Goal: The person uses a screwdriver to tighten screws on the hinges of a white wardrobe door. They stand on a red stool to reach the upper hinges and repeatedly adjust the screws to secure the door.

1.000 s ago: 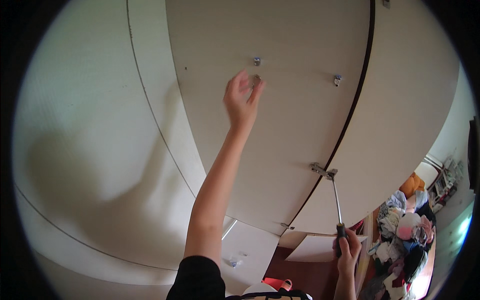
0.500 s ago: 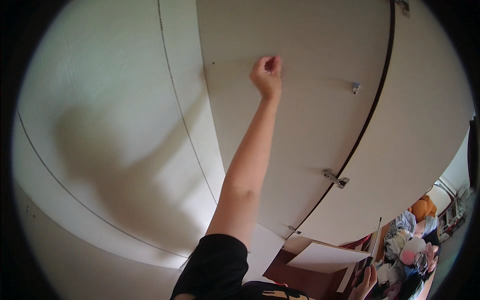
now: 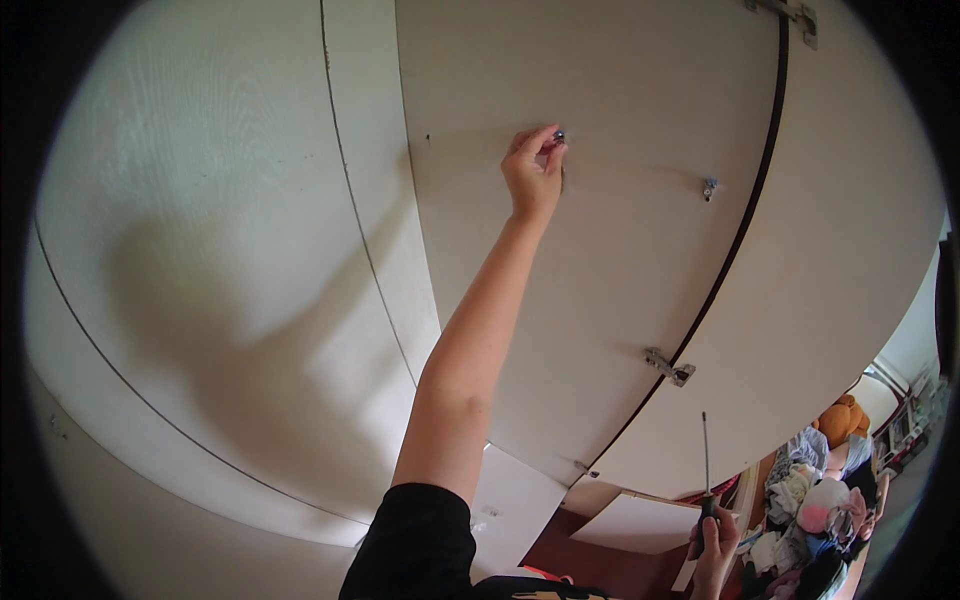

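My left hand (image 3: 532, 178) is raised against the pale cabinet panel (image 3: 620, 260), thumb and fingers pinched on a small shiny metal fitting (image 3: 559, 137). Its exact kind is too small to make out. To the right, a similar small metal fitting (image 3: 710, 188) is fixed on the same panel. Low on the right, my right hand (image 3: 716, 548) grips a screwdriver (image 3: 706, 450) by its dark handle, with the thin shaft pointing up.
Metal hinges (image 3: 668, 366) join the panel to a pale door (image 3: 790, 330) on the right. A white board (image 3: 630, 522) lies below. Beyond it are heaped clothes (image 3: 800, 500) and a brown plush toy (image 3: 842, 420). A pale panel (image 3: 200, 180) stands on the left.
My right hand has risen slightly, bringing the screwdriver upright and into fuller view. My left hand has shifted a little lower, and the fitting now shows at its fingertips.
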`<state>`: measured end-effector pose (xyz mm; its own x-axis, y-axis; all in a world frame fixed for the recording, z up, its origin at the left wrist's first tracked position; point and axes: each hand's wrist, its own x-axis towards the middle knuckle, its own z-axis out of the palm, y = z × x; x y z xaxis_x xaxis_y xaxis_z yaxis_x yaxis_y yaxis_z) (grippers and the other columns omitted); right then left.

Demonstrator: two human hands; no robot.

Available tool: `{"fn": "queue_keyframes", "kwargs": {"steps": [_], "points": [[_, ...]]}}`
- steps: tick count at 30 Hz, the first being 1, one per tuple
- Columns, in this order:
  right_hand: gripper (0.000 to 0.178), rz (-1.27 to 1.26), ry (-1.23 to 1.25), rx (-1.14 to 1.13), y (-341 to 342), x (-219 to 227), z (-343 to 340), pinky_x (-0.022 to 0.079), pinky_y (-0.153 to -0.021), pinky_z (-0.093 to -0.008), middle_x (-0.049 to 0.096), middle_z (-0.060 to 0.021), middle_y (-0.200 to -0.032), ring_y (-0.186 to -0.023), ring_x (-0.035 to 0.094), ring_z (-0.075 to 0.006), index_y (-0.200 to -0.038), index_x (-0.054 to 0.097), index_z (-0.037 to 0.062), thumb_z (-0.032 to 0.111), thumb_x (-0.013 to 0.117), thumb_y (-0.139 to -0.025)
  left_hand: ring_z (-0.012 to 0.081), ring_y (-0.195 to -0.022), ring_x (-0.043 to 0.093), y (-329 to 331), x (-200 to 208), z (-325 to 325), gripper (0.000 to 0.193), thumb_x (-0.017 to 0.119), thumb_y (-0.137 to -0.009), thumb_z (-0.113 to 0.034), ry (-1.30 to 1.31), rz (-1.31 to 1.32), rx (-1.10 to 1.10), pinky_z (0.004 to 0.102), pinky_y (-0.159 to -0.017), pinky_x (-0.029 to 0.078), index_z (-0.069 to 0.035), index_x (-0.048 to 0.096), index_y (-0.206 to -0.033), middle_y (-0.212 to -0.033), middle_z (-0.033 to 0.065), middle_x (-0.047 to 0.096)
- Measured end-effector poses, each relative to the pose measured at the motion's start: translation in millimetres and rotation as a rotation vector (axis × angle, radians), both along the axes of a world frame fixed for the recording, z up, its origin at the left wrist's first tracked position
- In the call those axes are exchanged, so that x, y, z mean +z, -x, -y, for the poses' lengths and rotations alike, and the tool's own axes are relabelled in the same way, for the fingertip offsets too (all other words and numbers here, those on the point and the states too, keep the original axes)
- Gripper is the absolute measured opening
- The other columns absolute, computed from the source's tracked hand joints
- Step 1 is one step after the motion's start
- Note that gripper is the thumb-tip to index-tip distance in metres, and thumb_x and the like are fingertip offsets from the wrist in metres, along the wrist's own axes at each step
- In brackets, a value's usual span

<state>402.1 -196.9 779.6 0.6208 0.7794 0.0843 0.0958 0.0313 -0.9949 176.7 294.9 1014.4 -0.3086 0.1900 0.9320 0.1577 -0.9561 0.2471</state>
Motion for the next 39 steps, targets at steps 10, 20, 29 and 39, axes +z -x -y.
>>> {"fn": "queue_keyframes", "kwargs": {"steps": [10,20,29,39], "points": [[0.028,0.016,0.012,0.194,18.8,-3.1,-38.5,0.032,-0.039,-0.0206,0.055,-0.0032,-0.064,-0.044,0.043,-0.0064,-0.112,0.056,-0.0048,0.015,0.057,-0.092,0.0171,-0.077,0.066,7.3,3.7,0.4,0.027,0.069,-0.075,0.006,-0.101,-0.095,-0.016,0.0277,-0.07,0.054,-0.003,0.068,-0.1,-0.092,0.0083,0.065],[0.031,0.284,-0.212,0.428,115.2,128.2,-172.2,0.034,-0.041,-0.02,0.053,-0.0011,-0.065,-0.047,0.044,-0.0047,-0.12,0.053,-0.0014,0.01,0.055,-0.092,0.0223,-0.09,0.065,47.2,1.4,15.6,0.053,0.069,-0.076,0.005,0.009,-0.247,0.013,0.031,-0.077,0.054,-0.006,0.053,-0.126,-0.105,0.0107,0.064],[0.032,1.491,-0.339,0.079,136.8,249.3,-242.7,0.048,-0.055,-0.0417,0.06,-0.0154,-0.079,-0.061,0.06,-0.0332,-0.118,0.053,0.0071,0.008,0.059,-0.087,0.0289,-0.104,0.055,307.9,-74.8,178.7,0.036,0.065,-0.083,0.0,-0.074,-0.045,0.807,0.0412,-0.094,0.042,0.0,0.051,-0.116,-0.11,0.0146,0.06],[0.027,1.826,-0.176,-0.069,149.4,280.6,-258.9,0.048,-0.054,-0.0406,0.06,-0.0131,-0.074,-0.058,0.06,-0.0273,-0.113,0.058,0.0052,0.009,0.059,-0.087,0.0369,-0.121,0.048,510.7,-228.3,344.6,0.037,0.054,-0.096,-0.028,0.369,-0.503,1.975,0.0516,-0.099,0.035,-0.01,0.053,-0.128,-0.132,0.0123,0.053]]}}
